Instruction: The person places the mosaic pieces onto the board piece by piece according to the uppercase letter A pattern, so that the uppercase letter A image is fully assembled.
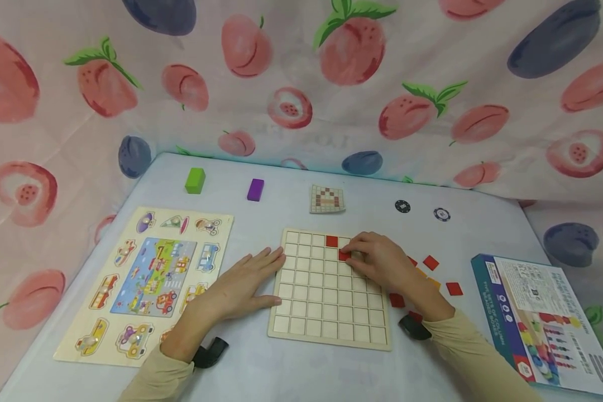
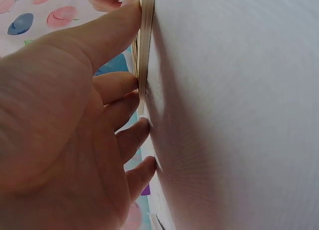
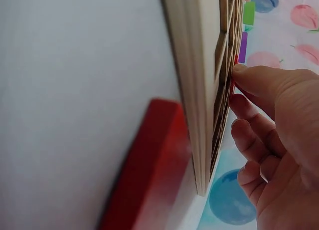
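A wooden grid board (image 1: pixel 330 312) lies flat on the table, its square cells edged by raised strips. My left hand (image 1: pixel 238 286) rests at its left side, fingers spread, with the fingertips and thumb touching the board's edge. Over the upper right part of the grid, my right hand (image 1: pixel 379 259) pinches a red square tile (image 1: pixel 344 255) between thumb and fingers, at a second-row cell. Another red tile (image 1: pixel 331 241) sits in a top-row cell, up and left of that one. The right wrist view shows the thumb (image 3: pixel 254 76) against the tile at the board's surface.
Loose red tiles (image 1: pixel 454 288) and some orange ones lie right of the board, partly under the right forearm. A pattern card (image 1: pixel 327 199) lies beyond it. A picture puzzle (image 1: pixel 95 268) is at left, a box (image 1: pixel 548 318) at right. Blocks (image 1: pixel 195 181) and chips (image 1: pixel 402 206) stand farther back.
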{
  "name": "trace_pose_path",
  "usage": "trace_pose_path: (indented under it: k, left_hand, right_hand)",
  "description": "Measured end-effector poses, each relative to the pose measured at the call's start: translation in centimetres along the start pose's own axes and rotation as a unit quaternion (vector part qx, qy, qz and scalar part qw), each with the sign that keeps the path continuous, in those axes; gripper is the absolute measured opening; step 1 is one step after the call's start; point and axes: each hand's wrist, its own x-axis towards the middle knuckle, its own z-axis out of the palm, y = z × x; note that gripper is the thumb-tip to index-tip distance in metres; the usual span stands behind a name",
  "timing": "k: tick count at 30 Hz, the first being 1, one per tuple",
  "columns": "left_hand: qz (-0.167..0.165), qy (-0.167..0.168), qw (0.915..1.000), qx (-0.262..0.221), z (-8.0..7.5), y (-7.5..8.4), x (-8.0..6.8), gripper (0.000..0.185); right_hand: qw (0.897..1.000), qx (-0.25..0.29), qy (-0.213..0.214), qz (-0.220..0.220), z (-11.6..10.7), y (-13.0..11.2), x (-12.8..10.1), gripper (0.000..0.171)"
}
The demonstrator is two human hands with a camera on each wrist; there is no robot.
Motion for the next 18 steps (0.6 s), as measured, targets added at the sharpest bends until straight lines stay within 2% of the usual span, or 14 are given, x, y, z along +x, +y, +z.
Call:
trace_pose_path:
  k: [8, 18]
  left_hand:
    - [0.000, -0.003, 1.0000, -0.003, 0.1, 0.1, 0.2, 0.085]
    - [0.005, -0.001, 1.0000, -0.003, 0.0, -0.1, 0.0, 0.084]
  right_hand:
    - [0.999, -0.004, -0.015, 0.044, -1.0, 0.6, -1.2, 0.029]
    - [0.990, -0.020, -0.005, 0.138, -4.2, 4.2, -5.7, 0.035]
